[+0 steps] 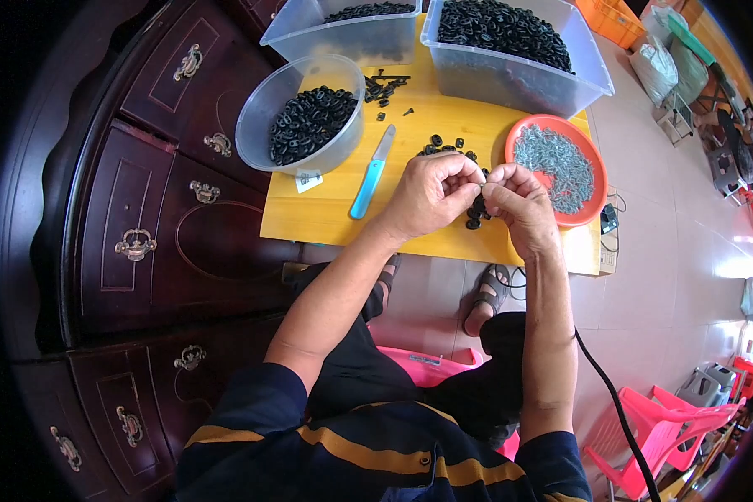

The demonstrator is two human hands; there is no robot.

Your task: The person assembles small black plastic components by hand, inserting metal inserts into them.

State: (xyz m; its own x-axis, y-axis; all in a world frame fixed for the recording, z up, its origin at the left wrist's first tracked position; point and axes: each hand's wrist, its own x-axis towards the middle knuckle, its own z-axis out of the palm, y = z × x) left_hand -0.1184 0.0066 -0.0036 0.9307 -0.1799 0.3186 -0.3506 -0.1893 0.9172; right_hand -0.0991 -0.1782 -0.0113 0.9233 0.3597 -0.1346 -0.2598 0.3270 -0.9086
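My left hand (437,194) and my right hand (519,207) meet fingertip to fingertip above the yellow table (326,207). Both are closed in a pinch; what lies between the fingers is too small to make out. Under and behind them is a loose pile of small black oval pieces (474,219), partly hidden by my hands. An orange-red bowl (596,201) full of small silvery metal pieces (560,163) stands just right of my right hand. To the left of my left hand lies a knife (368,188) with a turquoise handle.
A round clear tub (255,125) and two clear bins (510,84) (343,48) at the back hold more black pieces. Small dark screws (385,88) lie between them. A dark wooden cabinet (167,192) borders the left. Pink chairs (644,435) stand at the lower right, near a black cable (619,406).
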